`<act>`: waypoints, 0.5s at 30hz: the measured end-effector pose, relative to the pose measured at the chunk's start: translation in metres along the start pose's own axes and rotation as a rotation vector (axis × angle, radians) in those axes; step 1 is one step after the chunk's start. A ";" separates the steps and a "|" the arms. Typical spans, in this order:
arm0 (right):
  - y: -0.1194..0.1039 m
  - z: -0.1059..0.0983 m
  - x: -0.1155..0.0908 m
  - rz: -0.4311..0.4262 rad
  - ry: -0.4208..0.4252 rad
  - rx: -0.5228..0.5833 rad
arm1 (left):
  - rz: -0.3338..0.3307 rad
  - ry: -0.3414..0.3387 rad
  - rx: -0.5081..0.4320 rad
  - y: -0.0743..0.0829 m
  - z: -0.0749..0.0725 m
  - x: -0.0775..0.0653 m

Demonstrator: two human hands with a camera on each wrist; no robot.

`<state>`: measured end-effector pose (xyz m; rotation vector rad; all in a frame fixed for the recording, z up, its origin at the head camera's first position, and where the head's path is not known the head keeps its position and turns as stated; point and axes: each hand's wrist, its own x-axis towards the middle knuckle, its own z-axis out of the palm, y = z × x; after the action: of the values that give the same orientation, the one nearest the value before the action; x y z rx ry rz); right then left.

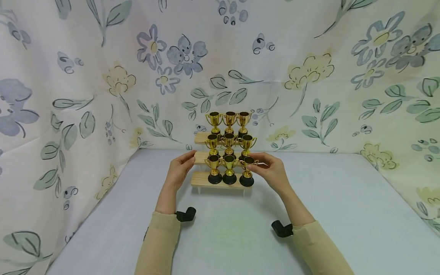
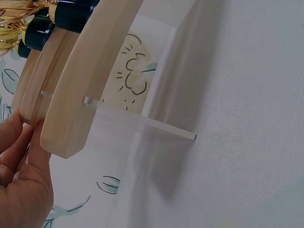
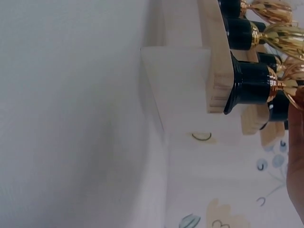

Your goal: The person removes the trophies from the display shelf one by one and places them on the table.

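Observation:
A three-step wooden display stand [image 1: 200, 177] on thin clear supports bears small gold trophy cups with black bases, three on each step. My left hand [image 1: 181, 168] is at the stand's left end. In the left wrist view, its thumb and fingers [image 2: 35, 147] pinch the end of the middle board. My right hand [image 1: 273, 172] pinches the front right trophy [image 1: 247, 173] by its cup, thumb in front. That trophy stands on the lowest step, its base reaching the board's front edge in the right wrist view. Beside it is the front middle trophy [image 1: 229, 168].
The stand is on a pale cloth-covered table [image 1: 220, 236], near its back edge. A floral curtain [image 1: 240, 57] hangs behind and along the sides. Black camera mounts [image 1: 186, 214] sit on both wrists.

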<state>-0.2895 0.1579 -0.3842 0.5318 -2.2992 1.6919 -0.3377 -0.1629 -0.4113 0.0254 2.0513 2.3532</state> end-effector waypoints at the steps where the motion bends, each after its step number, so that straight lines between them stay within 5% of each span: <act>1: 0.000 -0.001 0.000 -0.005 0.001 -0.003 | -0.001 0.000 0.000 0.000 0.000 0.000; 15: 0.007 -0.022 -0.002 -0.045 0.053 -0.009 | -0.003 -0.008 0.010 0.000 -0.001 0.000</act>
<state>-0.2912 0.1806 -0.3845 0.5262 -2.2404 1.6542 -0.3377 -0.1638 -0.4113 0.0319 2.0585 2.3374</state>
